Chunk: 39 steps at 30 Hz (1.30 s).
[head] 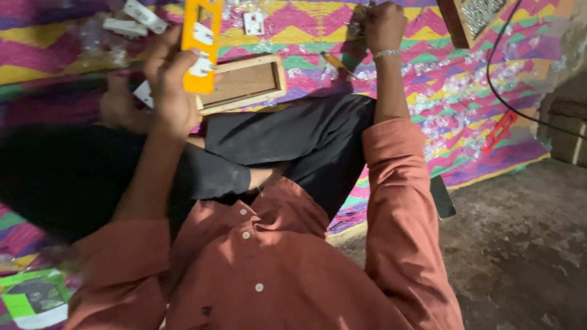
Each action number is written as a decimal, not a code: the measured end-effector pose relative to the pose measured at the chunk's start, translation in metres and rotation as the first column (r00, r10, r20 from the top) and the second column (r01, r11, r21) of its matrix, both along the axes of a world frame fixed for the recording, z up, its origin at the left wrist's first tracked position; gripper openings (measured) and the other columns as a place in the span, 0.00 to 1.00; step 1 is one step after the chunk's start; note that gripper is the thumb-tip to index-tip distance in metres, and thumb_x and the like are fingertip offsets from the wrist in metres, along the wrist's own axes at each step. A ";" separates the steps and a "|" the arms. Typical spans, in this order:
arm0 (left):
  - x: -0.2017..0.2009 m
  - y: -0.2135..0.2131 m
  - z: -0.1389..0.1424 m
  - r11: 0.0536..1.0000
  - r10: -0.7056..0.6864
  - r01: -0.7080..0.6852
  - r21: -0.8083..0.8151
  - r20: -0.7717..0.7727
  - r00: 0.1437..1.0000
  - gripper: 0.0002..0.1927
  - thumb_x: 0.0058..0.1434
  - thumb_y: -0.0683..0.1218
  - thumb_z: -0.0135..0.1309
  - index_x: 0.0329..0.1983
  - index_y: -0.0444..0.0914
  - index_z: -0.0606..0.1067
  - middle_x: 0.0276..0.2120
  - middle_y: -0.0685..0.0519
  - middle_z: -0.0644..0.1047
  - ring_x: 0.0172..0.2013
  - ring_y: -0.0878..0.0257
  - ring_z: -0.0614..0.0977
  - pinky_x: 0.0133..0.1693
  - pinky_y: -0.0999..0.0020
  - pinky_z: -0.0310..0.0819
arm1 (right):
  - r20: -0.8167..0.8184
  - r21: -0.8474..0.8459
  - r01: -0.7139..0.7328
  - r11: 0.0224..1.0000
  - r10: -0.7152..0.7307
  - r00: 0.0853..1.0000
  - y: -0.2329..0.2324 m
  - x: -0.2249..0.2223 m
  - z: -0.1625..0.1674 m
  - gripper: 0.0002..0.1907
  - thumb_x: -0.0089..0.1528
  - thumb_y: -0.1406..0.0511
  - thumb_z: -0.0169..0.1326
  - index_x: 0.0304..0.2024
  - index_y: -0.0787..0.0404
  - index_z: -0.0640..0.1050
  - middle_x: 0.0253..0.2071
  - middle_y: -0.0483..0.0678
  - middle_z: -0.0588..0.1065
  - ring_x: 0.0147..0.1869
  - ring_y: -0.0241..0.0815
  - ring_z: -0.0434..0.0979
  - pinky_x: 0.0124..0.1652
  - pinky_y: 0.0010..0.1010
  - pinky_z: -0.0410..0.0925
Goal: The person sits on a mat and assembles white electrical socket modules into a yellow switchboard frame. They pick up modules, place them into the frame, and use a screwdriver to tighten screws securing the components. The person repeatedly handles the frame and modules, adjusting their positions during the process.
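Observation:
My left hand (168,85) holds up an orange plastic plate (202,43) with rectangular cut-outs and white parts fitted in it. Just beyond it lies a shallow wooden box frame (244,82) on a zigzag-patterned mat (465,104). My right hand (382,24) reaches far forward to the mat's upper edge, fingers closed over small items there; what it grips is too dark to make out. A thin bracelet sits on that wrist. I sit cross-legged in black trousers and a rust-coloured shirt.
White switch parts (143,15) and clear plastic wrappers lie at the top left. A red tool (498,131) and a black cable (520,104) lie at the right. A wooden box of screws (471,18) stands top right. Bare concrete floor (520,244) lies right.

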<state>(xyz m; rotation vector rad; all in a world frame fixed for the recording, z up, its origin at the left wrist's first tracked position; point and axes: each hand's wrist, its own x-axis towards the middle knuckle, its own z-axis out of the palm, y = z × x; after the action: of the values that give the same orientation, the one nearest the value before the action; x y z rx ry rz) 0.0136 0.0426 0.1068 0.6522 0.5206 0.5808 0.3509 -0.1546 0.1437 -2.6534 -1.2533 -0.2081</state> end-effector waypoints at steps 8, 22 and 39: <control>0.000 0.002 -0.002 0.982 -0.161 0.160 -0.098 -0.007 0.987 0.24 0.64 0.42 0.49 0.64 0.34 0.69 0.53 0.46 0.77 0.49 0.55 0.82 0.42 0.55 0.84 | 0.162 -0.153 0.076 0.985 -0.051 0.985 0.004 0.003 -0.025 0.06 0.55 0.67 0.59 0.32 0.56 0.86 0.31 0.57 0.80 0.36 0.63 0.78 0.37 0.59 0.68; 0.009 -0.009 -0.023 0.942 -0.325 0.299 -0.151 -0.187 0.927 0.23 0.60 0.43 0.52 0.60 0.36 0.71 0.44 0.48 0.77 0.40 0.56 0.84 0.32 0.58 0.86 | -0.504 0.518 -0.275 0.810 0.549 0.666 0.051 -0.141 -0.005 0.04 0.66 0.71 0.63 0.44 0.64 0.83 0.58 0.52 0.73 0.67 0.51 0.69 0.66 0.40 0.61; 0.008 -0.015 -0.019 0.938 -0.346 0.333 -0.096 -0.177 0.922 0.22 0.62 0.44 0.52 0.59 0.32 0.73 0.42 0.45 0.77 0.38 0.57 0.85 0.28 0.57 0.85 | -0.566 0.472 -0.184 0.862 0.456 0.686 0.058 -0.164 -0.015 0.05 0.64 0.68 0.65 0.42 0.63 0.84 0.53 0.50 0.73 0.62 0.49 0.67 0.63 0.40 0.61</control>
<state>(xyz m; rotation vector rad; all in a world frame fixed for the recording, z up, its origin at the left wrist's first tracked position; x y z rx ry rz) 0.0220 0.0281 0.0876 0.7226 0.5873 0.1726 0.1869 -0.0970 0.1282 -1.8406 -1.2299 0.4762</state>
